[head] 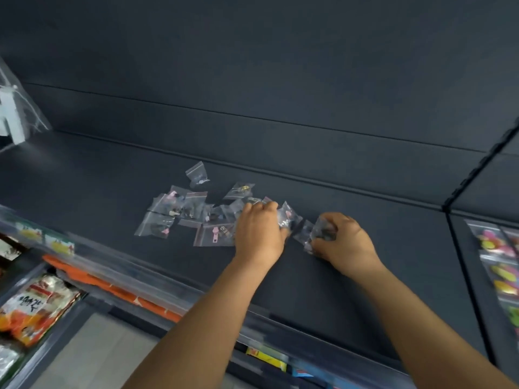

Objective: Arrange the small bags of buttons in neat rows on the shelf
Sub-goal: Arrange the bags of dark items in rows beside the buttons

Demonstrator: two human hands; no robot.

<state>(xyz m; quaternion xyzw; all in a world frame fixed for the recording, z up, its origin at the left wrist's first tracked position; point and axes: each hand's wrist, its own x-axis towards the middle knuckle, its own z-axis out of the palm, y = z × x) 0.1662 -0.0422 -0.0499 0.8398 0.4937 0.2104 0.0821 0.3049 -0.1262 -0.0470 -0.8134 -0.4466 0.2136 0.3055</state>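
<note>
Several small clear zip bags (185, 210) holding buttons and small dark and pink pieces lie scattered in a loose heap on the dark grey shelf (365, 220). One bag (198, 174) lies apart at the back, another (240, 190) beside it. My left hand (259, 230) sits at the heap's right edge, fingers curled over a clear bag (289, 217). My right hand (344, 242) is just right of it and grips a bunch of clear bags (317, 233) against the shelf.
A clear price rail (157, 279) runs along the shelf's front edge. Packaged goods (33, 304) fill the shelf below on the left. A hanging clear packet (16, 108) is at the far left. Colourful packets (502, 265) lie on the neighbouring shelf at the right.
</note>
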